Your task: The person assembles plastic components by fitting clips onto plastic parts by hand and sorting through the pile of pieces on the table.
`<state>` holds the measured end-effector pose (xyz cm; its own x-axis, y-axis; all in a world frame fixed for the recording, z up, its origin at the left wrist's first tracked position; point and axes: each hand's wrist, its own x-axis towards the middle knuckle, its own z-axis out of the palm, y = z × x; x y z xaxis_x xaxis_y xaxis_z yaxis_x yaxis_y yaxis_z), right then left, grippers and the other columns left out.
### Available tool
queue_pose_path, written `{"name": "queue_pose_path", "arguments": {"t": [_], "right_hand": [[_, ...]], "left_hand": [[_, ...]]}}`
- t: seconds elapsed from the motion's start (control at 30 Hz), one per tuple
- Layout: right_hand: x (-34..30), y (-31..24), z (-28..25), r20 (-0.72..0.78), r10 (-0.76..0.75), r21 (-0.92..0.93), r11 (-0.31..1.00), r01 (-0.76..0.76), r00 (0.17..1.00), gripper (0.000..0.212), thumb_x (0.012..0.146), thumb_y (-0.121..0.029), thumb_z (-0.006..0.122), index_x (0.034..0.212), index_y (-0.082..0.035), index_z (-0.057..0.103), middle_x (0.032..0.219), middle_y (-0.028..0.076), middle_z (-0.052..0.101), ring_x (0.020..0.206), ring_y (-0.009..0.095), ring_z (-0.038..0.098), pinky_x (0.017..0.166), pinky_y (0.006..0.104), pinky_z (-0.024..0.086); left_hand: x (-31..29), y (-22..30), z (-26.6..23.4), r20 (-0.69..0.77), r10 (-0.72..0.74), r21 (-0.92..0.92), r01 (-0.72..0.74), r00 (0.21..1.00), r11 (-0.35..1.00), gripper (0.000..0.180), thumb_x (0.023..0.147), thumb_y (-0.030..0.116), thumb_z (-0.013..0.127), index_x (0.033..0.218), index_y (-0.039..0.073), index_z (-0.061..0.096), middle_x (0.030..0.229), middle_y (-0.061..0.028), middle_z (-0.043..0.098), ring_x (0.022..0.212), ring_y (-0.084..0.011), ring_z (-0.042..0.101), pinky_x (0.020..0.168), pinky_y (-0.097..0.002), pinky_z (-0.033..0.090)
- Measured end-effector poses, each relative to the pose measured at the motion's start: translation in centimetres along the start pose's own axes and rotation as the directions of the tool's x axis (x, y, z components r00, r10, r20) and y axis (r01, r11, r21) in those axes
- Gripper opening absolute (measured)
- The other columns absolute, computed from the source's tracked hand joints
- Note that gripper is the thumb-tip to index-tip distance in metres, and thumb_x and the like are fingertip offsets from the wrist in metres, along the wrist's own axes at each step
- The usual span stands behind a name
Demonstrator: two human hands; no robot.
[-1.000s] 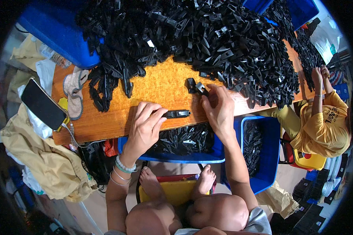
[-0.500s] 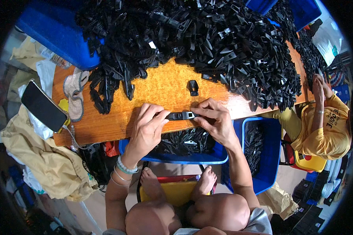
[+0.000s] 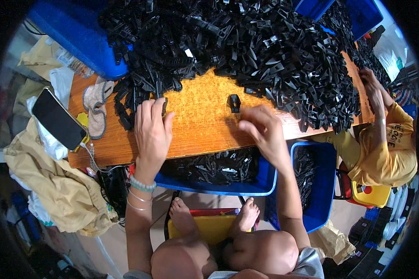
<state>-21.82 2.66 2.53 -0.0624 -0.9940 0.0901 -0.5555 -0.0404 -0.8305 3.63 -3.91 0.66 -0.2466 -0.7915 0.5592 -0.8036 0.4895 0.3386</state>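
My left hand (image 3: 152, 128) is at the left end of a big heap of black plastic buckle parts (image 3: 274, 60), its fingers stretched forward over the nearest pieces. A black piece shows by its fingertips, but no grip on it is visible. My right hand (image 3: 265, 132) hovers over the table's front part, blurred by motion, with thumb and fingers apart and nothing visible between them. Just beyond its fingertips a single black buckle part (image 3: 235, 103) lies alone on the wooden table (image 3: 195, 123).
A blue bin (image 3: 260, 183) holding black parts sits under the table edge; another blue bin (image 3: 328, 186) stands to its right. A phone (image 3: 58, 119) with a cable and a beige cloth (image 3: 97, 111) are at left. A co-worker in a yellow shirt (image 3: 388, 153) sits at right.
The black buckle held between both hands is no longer in them. My left hand has moved forward and left to the heap; my right hand has shifted slightly right.
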Motion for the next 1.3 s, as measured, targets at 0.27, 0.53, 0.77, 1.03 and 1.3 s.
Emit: {"name": "queue_pose_path", "arguments": {"t": [0.27,0.53,0.77,1.03,1.3], "right_hand": [[2.8,0.7,4.0,-0.211,-0.229,-0.337,0.929,0.149,0.95,0.034,0.08,-0.005,0.068,0.113,0.001,0.061,0.1,0.017,0.057,0.091,0.035,0.058,0.08,0.0417,0.049],[0.9,1.1,2.8,-0.162,-0.245,0.005,0.968,0.25,0.956,0.025,0.079,-0.004,0.068,0.103,0.0,0.067,0.101,0.014,0.061,0.089,0.032,0.06,0.08,0.0405,0.048],[-1.4,-0.4,2.5,0.003,0.142,0.42,0.898,-0.13,0.99,0.029,0.077,-0.001,0.071,0.105,-0.001,0.067,0.085,0.01,0.063,0.072,0.017,0.059,0.062,0.0291,0.046],[-0.2,0.7,1.8,0.081,-0.115,0.059,0.992,0.11,0.99,0.032,0.07,-0.001,0.078,0.102,-0.002,0.073,0.09,0.007,0.062,0.09,0.023,0.057,0.085,0.0342,0.042],[0.0,1.0,2.9,0.099,-0.219,-0.017,0.975,0.221,0.971,0.03,0.069,-0.007,0.08,0.099,-0.006,0.075,0.095,0.005,0.06,0.093,0.024,0.054,0.087,0.0367,0.038]], "left_hand": [[-1.1,-0.3,0.4,0.004,-0.063,-0.122,0.063,0.998,0.991,0.02,0.089,0.009,0.065,0.103,-0.003,0.059,0.091,-0.0159,0.059,0.079,-0.035,0.061,0.068,-0.0408,0.05],[0.1,0.4,-0.6,0.038,-0.155,-0.065,0.157,0.987,0.985,0.019,0.084,0.009,0.071,0.097,-0.001,0.061,0.083,-0.0121,0.056,0.074,-0.0304,0.057,0.066,-0.0381,0.048],[-1.4,2.8,0.4,0.278,0.19,-0.504,-0.026,0.942,0.863,0.018,0.079,0.002,0.07,0.095,-0.003,0.062,0.094,-0.0127,0.055,0.092,-0.0309,0.054,0.08,-0.0398,0.046],[-1.2,2.7,0.8,0.237,0.188,-0.541,-0.031,0.953,0.84,0.017,0.075,0.001,0.073,0.091,-0.002,0.066,0.089,-0.0117,0.059,0.085,-0.0282,0.055,0.075,-0.0369,0.046],[-1.2,2.8,1.3,0.255,0.254,-0.542,-0.079,0.933,0.836,0.022,0.076,0.006,0.075,0.094,-0.003,0.067,0.09,-0.0111,0.059,0.087,-0.0278,0.055,0.078,-0.0372,0.047]]}}
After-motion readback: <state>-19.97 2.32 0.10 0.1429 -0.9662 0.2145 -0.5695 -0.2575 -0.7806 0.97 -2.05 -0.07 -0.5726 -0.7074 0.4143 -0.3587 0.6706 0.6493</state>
